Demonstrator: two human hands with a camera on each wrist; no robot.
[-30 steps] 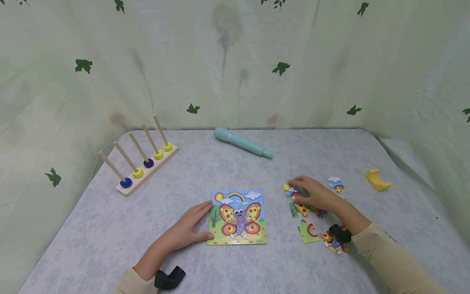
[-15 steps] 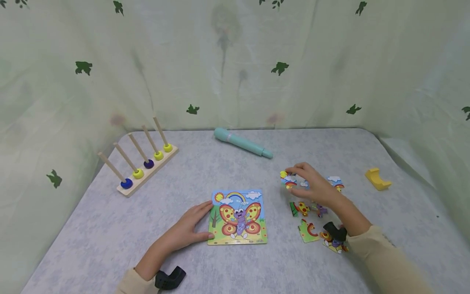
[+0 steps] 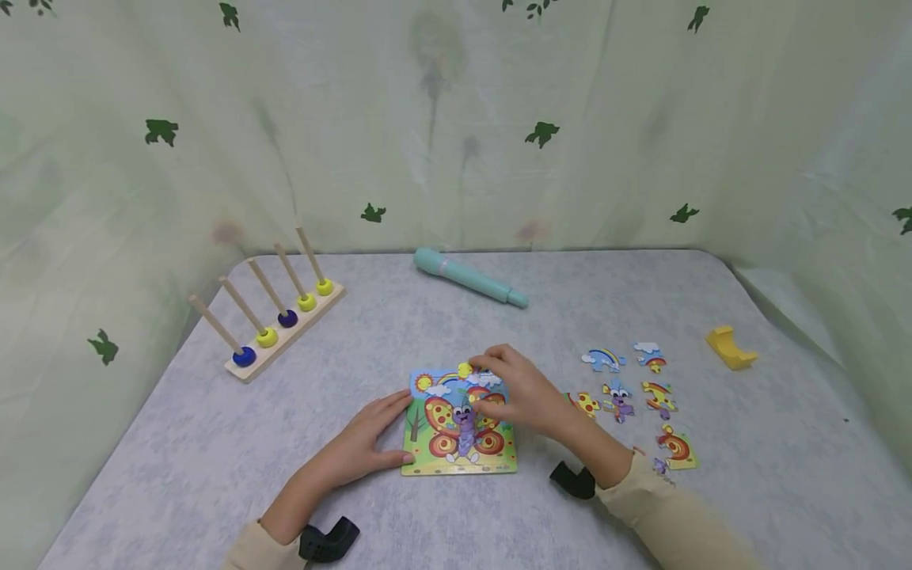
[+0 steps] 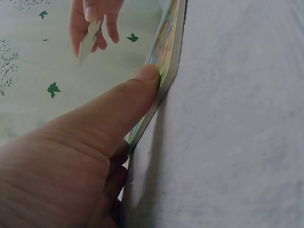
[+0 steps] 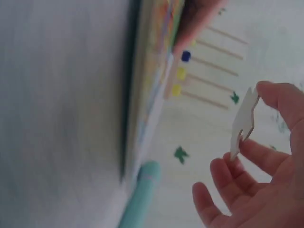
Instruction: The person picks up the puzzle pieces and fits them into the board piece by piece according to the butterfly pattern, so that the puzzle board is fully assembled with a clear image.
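A square butterfly puzzle board (image 3: 427, 467) lies flat on the table. The left hand (image 3: 359, 443) holds its left edge, thumb near the lower corner and fingers at the upper side; in the left wrist view the thumb of the left hand (image 4: 95, 118) presses the board's rim (image 4: 173, 71). Above the board's upper right part, the right hand (image 3: 530, 396) pinches a puzzle piece (image 3: 465, 370) with a yellow corner. In the right wrist view the piece (image 5: 244, 121) shows its pale back between thumb and fingers of the right hand (image 5: 266, 175), clear of the board.
Several loose puzzle pieces (image 3: 618, 400) lie right of the board, partly hidden by the right arm. A yellow block (image 3: 731, 348) sits farther right. Behind the board lies a teal stick (image 3: 470, 277); a peg rack (image 3: 285, 336) with blue and yellow rings stands at the back left.
The right hand has lifted the yellow-cornered piece from among the loose pieces and carried it left, over the board. The left hand stays at the board's left edge.
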